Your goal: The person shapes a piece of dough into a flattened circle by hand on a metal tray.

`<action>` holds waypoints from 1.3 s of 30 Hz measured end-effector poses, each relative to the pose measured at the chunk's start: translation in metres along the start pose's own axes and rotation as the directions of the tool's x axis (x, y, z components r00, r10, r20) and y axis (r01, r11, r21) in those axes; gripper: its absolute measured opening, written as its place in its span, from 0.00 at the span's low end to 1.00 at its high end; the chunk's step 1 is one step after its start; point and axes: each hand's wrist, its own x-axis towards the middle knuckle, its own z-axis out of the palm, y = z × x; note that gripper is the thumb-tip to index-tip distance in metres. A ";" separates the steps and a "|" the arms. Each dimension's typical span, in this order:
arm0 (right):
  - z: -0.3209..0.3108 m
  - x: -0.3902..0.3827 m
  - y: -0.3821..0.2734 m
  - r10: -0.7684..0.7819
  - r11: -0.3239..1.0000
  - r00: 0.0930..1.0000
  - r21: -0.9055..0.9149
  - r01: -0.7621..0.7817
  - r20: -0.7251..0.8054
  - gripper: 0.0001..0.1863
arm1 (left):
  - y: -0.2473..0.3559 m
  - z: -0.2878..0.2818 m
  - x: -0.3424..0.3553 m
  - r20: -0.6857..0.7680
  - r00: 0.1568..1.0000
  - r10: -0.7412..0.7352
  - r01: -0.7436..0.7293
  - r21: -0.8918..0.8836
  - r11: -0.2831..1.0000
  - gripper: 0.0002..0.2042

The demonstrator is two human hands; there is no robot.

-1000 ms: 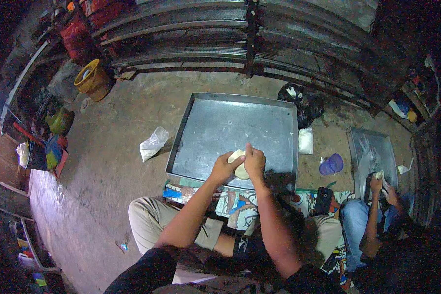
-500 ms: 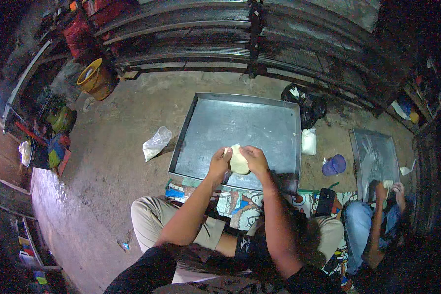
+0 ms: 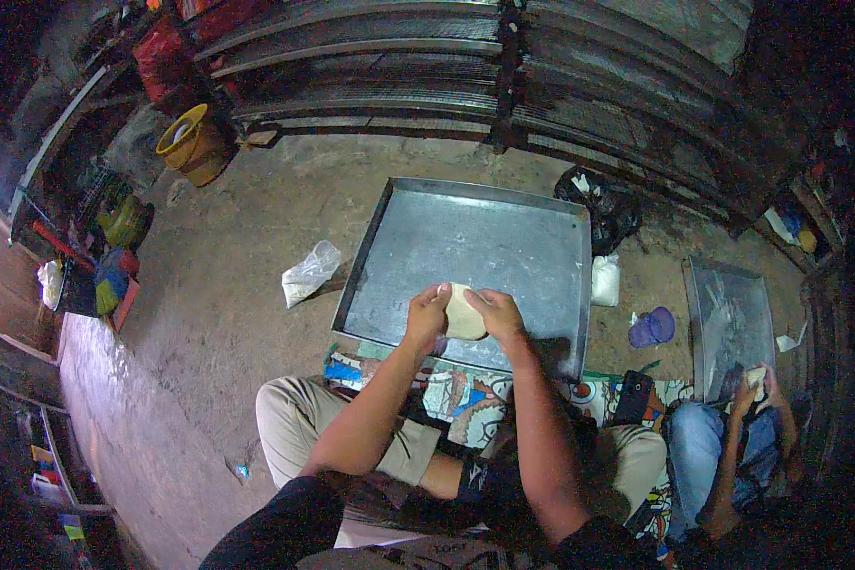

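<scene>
A pale, flattened round of dough [image 3: 465,316] is held between my two hands, over the near part of a large metal tray [image 3: 465,237]. My left hand [image 3: 428,318] grips its left edge, thumb on top. On the opposite edge my right hand [image 3: 497,316] pinches it, also with the thumb uppermost. The fingers beneath the dough are hidden. Faint white smears mark the tray's bottom.
Left of the tray lies a clear bag of white powder [image 3: 309,275]. A white packet [image 3: 605,279], purple container [image 3: 652,328] and black bag [image 3: 606,211] lie right. A phone [image 3: 635,397] rests on the patterned mat. A co-worker's hands [image 3: 756,388] hold dough near a second tray [image 3: 731,313].
The dough looks rounder and a little wider between my hands. The view has shifted slightly. The co-worker's hands have drawn nearer to their lap.
</scene>
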 end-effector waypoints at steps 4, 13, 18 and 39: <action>-0.006 0.003 -0.001 -0.089 0.974 0.973 -0.223 0.040 -0.214 0.24 | -0.007 0.010 -0.001 -0.017 0.998 0.057 -0.057 0.007 0.998 0.15; -0.008 -0.008 -0.013 0.048 0.820 0.997 0.567 -0.072 0.059 0.18 | -0.013 0.000 0.009 0.156 0.986 -0.054 0.103 -0.322 0.941 0.19; -0.019 -0.010 -0.006 -0.030 0.872 0.999 0.488 0.033 -0.013 0.19 | 0.026 0.008 -0.010 0.293 0.943 -0.160 0.208 -0.142 0.968 0.19; -0.012 -0.009 -0.002 -0.022 0.889 0.997 0.458 -0.012 0.069 0.16 | 0.026 0.005 -0.010 0.173 0.985 0.024 -0.029 0.025 0.999 0.21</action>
